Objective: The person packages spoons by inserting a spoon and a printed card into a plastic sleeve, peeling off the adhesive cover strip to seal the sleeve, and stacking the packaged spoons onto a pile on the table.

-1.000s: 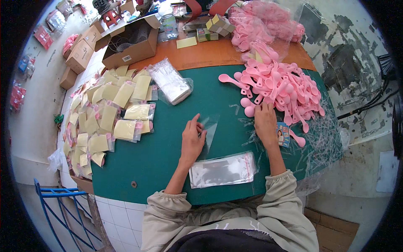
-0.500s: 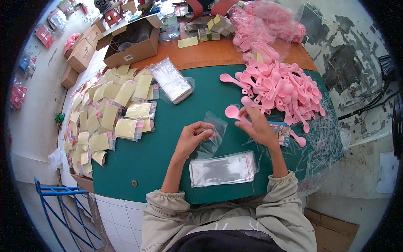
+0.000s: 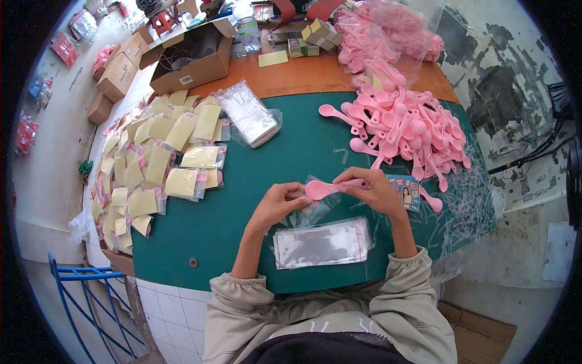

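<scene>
A pink spoon (image 3: 322,189) is pinched by its handle in my right hand (image 3: 371,190), its bowl pointing left. My left hand (image 3: 280,203) is closed on a clear plastic bag (image 3: 315,212), which hangs below and behind the spoon. The spoon's bowl is at the bag, close to my left fingertips; I cannot tell whether it is inside. Just below my hands lies a stack of clear plastic bags (image 3: 321,244). Beside my right wrist are a small stack of printed cards (image 3: 405,192) and a single pink spoon (image 3: 431,201).
Many pink spoons (image 3: 406,127) are heaped at the back right, with thin plastic strips (image 3: 467,206) beside them. Filled packets with yellow cards (image 3: 159,167) cover the left. Another bag stack (image 3: 250,115), an open cardboard box (image 3: 194,64) and card bundles (image 3: 321,35) stand farther back.
My right hand has brought the spoon left and down from near the heap to the bag. The left hand has shifted slightly right, still holding the bag.
</scene>
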### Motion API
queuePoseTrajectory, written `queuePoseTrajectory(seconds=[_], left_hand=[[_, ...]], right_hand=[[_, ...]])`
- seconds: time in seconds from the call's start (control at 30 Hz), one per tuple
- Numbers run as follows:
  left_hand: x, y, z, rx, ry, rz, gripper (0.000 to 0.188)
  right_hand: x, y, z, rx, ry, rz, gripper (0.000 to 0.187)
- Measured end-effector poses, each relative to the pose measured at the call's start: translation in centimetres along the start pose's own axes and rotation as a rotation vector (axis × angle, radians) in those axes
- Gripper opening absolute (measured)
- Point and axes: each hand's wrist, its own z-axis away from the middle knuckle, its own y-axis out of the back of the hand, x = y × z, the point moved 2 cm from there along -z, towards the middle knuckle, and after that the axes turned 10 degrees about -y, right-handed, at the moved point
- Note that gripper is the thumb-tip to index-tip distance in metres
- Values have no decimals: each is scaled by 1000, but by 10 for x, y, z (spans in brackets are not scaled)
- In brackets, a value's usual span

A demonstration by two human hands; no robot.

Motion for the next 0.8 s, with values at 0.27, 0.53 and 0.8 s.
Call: queuePoseTrajectory(seconds=[0.27, 0.53, 0.8], left_hand=[[-10, -4, -3, -18, -89, -237, 23], [-3, -10, -1, -57, -110, -47, 23], [8, -13, 4, -29, -41, -22, 26]], right_hand=[[11, -5, -1, -81, 95, 109, 14], [7, -9, -2, 93, -138, -256, 20], [10, -23, -4, 179, -8, -121, 17]])
